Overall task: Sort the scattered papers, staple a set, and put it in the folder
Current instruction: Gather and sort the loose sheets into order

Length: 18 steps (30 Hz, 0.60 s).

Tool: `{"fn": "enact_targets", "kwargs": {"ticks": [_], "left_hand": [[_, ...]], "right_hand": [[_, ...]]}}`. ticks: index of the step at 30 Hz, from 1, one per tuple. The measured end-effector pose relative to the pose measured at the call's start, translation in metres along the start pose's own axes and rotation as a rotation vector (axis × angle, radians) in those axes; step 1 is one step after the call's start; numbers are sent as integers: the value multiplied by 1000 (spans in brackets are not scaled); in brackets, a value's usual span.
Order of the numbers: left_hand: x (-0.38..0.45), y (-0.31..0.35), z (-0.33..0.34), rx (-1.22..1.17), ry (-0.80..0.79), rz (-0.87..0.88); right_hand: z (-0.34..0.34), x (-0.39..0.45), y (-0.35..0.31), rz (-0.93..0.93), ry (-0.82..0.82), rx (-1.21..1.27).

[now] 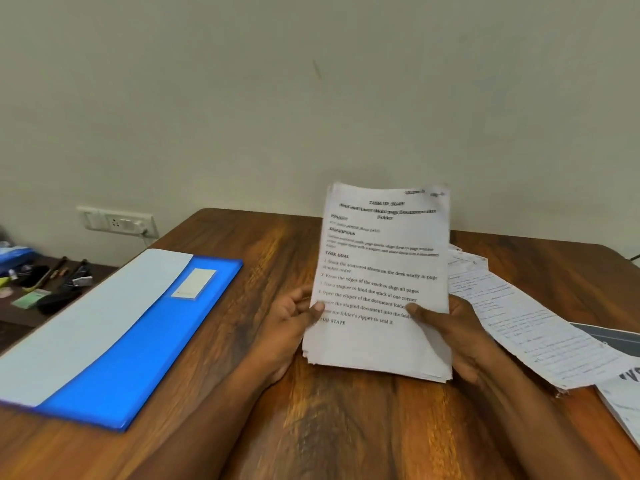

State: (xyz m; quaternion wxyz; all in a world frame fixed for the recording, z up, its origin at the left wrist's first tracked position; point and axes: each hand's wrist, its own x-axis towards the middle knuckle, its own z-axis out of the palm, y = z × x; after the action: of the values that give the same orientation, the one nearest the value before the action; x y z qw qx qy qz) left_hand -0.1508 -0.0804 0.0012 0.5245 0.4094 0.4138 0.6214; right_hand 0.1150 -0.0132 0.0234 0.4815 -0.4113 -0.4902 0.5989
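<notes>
Stack of papers [381,282] held upright above the wooden bench [277,258], printed face toward the person; top sheet carries typed headings and numbered lines, somewhat blurred. Lower edges of the sheets fan slightly, not flush.

Left hand [291,323] grips the stack's left edge, thumb pressed on the front, fingers curled behind. Right hand [453,330] grips the right edge the same way, thumb across the printed page. Both hands closed firmly on the stack.

More loose papers [533,327] lie on the bench to the right, overlapping, some handwritten; they run past the frame's right edge. A dark flat item shows just beyond them, too cut off to tell.

Blue folder [145,344] lies flat on the bench well to the left, a pale sheet [86,320] on it and a small white label [194,284].

Wall socket [119,221] behind; low side shelf [20,315] at far left with small dark clutter.
</notes>
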Motion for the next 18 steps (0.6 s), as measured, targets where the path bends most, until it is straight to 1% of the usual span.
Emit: {"fn": "enact_targets", "kwargs": {"ticks": [2, 4, 7, 13, 18], "left_hand": [[0, 2, -2, -42, -41, -16], [-1, 6, -5, -109, -129, -30], [-4, 8, -7, -101, -223, -21], [-8, 11, -1, -13, -173, 38], [-9, 11, 0, 3, -137, 38]], "right_hand": [[-10, 5, 0, -6, 62, 50], [-18, 10, 1, -16, 107, 94], [-23, 13, 4, -50, 129, 135], [-24, 15, 9, -76, 102, 116], [-24, 15, 8, -74, 114, 123]]}}
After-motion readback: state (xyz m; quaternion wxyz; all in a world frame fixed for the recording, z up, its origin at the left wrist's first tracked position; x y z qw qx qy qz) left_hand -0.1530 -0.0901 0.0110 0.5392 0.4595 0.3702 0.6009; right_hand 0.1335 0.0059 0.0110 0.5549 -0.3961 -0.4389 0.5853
